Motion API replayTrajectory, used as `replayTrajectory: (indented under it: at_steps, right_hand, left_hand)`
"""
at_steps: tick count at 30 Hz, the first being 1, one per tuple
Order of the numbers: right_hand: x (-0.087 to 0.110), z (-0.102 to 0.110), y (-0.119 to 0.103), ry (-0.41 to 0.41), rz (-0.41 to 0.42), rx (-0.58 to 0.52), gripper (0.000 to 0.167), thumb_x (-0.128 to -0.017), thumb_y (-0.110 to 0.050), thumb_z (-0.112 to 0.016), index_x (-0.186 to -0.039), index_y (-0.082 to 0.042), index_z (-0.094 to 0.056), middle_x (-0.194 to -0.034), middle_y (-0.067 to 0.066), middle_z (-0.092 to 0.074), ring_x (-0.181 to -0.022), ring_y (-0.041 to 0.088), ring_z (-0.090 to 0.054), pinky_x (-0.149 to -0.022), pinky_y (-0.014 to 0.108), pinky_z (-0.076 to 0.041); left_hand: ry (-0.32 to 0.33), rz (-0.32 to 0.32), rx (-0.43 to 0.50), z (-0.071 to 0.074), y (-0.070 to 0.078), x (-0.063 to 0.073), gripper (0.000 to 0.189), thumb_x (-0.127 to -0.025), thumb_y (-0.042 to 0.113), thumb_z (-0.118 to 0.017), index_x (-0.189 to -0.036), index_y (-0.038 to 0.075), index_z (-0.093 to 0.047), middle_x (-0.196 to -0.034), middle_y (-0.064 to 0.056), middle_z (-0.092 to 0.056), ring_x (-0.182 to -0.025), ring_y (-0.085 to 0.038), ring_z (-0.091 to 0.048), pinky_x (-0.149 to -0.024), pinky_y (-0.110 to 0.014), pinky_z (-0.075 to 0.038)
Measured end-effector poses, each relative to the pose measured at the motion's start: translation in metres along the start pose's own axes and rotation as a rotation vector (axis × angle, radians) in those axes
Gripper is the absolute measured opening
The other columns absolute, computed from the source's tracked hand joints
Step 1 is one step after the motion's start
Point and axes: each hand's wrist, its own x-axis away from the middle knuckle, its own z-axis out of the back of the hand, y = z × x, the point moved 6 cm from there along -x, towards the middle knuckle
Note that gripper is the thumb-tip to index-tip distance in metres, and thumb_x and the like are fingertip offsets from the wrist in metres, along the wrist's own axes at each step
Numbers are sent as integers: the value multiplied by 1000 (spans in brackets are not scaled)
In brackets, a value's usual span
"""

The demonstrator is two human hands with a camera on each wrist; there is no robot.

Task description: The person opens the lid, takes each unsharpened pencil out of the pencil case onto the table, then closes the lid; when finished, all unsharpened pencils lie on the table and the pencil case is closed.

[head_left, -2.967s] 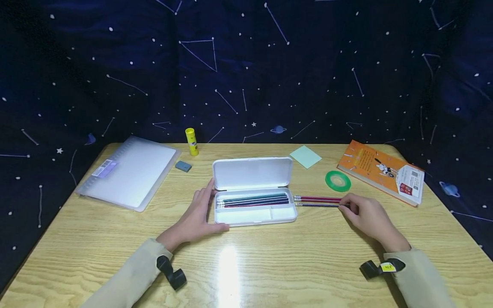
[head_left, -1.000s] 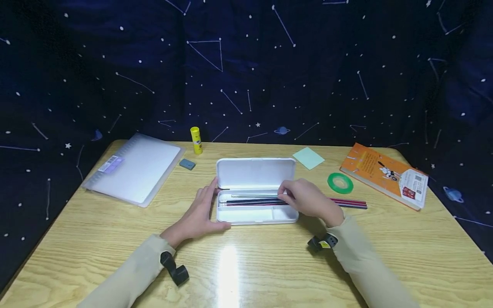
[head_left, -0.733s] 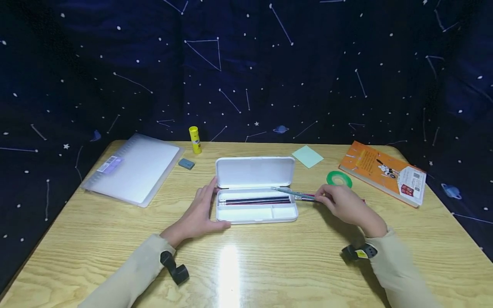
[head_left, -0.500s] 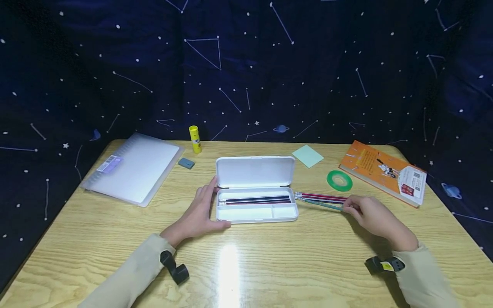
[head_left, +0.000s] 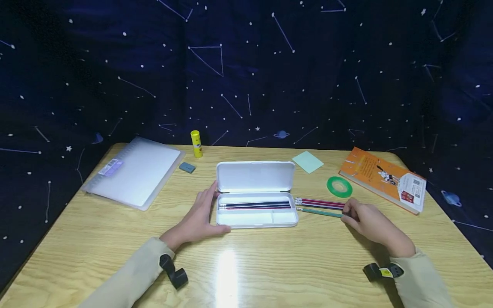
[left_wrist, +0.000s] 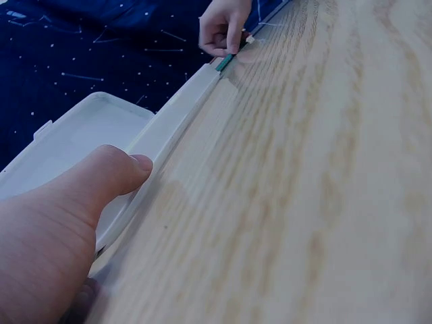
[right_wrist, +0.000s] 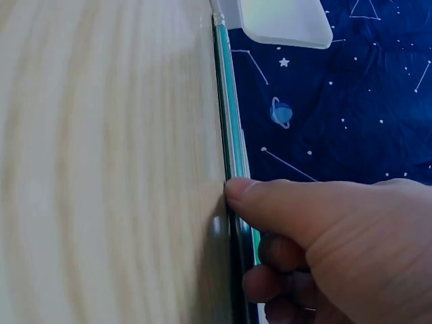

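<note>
A white pencil case (head_left: 246, 221) lies with its lid (head_left: 255, 177) raised. My left hand (head_left: 195, 220) holds its left end, thumb at the front corner and fingers toward the back. In the left wrist view the thumb rests on the case's rim. Several dark and red pencils (head_left: 258, 205) lie in its rear compartment. To the right of the case my right hand (head_left: 371, 222) pinches the far end of a green pencil (head_left: 321, 212), whose eraser end points at the case. Several red and dark pencils (head_left: 319, 202) lie just behind it, their right ends hidden by the fingers.
Behind stand or lie a yellow glue stick (head_left: 196, 144), a grey eraser (head_left: 187, 167), and a pale green paper square (head_left: 307, 161). A clear folder (head_left: 135, 173) is at left. Green tape (head_left: 339, 187) and an orange book (head_left: 385, 179) lie at right.
My right hand reached into the case, lifted the green pencil out, and moved right with it to beside the others. Fewer pencils lie in the case. My left hand stays at the case.
</note>
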Motion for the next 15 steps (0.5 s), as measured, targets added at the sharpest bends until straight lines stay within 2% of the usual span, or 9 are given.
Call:
replayTrajectory:
  at_steps: [5, 11, 15]
  right_hand:
    - [-9, 0, 2, 50, 6, -18, 31, -81, -3, -74, -98, 1, -48, -65, -4, -42, -56, 2, -32, -50, 21, -29]
    - [-15, -5, 9, -24, -63, -47, 34, -84, -1, -69, -103, 6, -42, -66, 1, -46, -56, 7, -34, -50, 22, -30]
    - [-22, -4, 3, -72, -68, -35, 34, -85, -2, -67, -107, 8, -42, -66, 1, -47, -55, 9, -37, -50, 23, -31]
  left_hand:
    - [10, 2, 0, 2, -2, -1, 125, -66, 43, -85, -155, 10, -3, -139, -10, -45, -124, -23, -36, -106, -47, -36]
    - [-23, 12, 4, 0, -2, -1, 124, -69, 44, -83, -155, 11, -1, -140, -10, -43, -127, -23, -34, -107, -47, -35]
    - [-20, 20, 5, -1, -3, -1, 124, -68, 43, -84, -156, 11, -2, -140, -10, -43, -126, -23, -35, -107, -46, -35]
